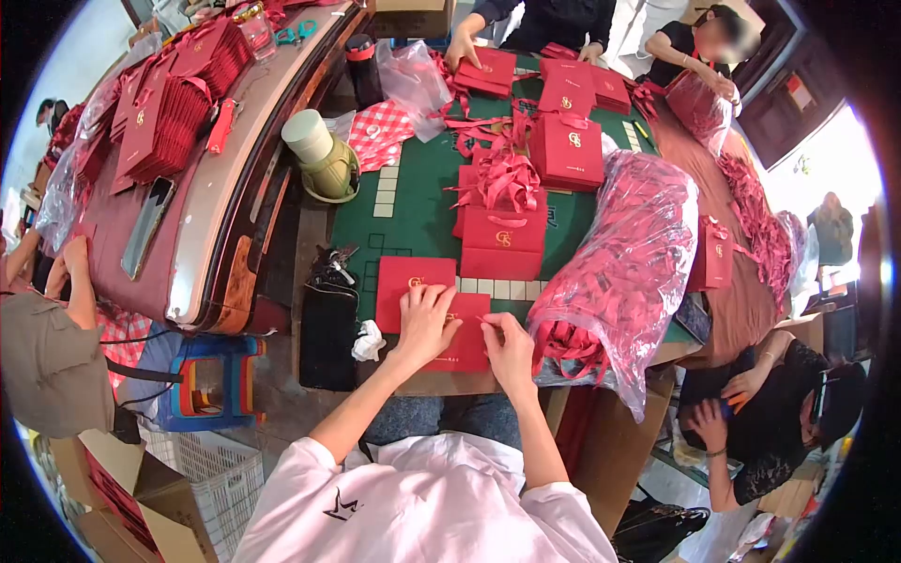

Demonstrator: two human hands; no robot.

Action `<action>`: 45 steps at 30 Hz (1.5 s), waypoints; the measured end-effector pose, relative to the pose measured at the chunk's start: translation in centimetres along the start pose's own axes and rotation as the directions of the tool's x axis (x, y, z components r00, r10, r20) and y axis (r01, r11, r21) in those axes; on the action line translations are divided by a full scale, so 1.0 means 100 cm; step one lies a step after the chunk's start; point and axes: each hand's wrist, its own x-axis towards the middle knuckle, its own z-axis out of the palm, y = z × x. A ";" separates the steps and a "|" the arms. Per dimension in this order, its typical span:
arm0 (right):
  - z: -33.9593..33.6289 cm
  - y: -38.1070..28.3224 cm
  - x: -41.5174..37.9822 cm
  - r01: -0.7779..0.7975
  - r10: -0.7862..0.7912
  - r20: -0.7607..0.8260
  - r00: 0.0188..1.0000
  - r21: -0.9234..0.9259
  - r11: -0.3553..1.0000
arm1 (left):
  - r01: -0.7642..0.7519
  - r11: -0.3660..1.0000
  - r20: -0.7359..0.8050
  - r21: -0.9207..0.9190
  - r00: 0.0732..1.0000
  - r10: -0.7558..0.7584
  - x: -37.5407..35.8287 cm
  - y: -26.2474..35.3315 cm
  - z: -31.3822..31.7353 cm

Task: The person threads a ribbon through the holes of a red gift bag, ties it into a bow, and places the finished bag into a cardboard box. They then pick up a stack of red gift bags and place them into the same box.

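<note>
My left hand (427, 324) lies with its fingers spread over a flat red paper bag (466, 355) at the table's near edge. Another red bag (399, 272) with a gold print lies partly beneath that hand. At the right edge of the near bag, my right hand (508, 347) has thumb and forefinger pinched together; what is between them is too small to make out. Just beyond stands a red gift bag (502, 246) with ribbon handles (507, 180) heaped on top. To the right, a clear plastic sack (624, 253) is full of red ribbons.
A black pouch (328, 328) and crumpled tissue (368, 342) lie left of my hands. A green-lidded bottle (308, 137) and a dark thermos (362, 71) stand farther back. Stacked red bags (567, 155) occupy the far side. Co-workers' hands (463, 49) are around the table.
</note>
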 end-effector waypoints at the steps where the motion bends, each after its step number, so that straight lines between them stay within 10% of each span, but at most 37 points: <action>1: 0.003 0.000 0.002 0.005 -0.005 -0.008 1.000 0.002 1.000 | 0.002 1.000 -0.003 0.001 1.000 -0.002 0.001 -0.002 0.004; 45: 0.028 -0.010 -0.001 -0.043 0.000 -0.136 0.991 -0.316 0.948 | 0.179 0.941 -0.118 -0.288 0.968 -0.220 -0.020 0.028 0.006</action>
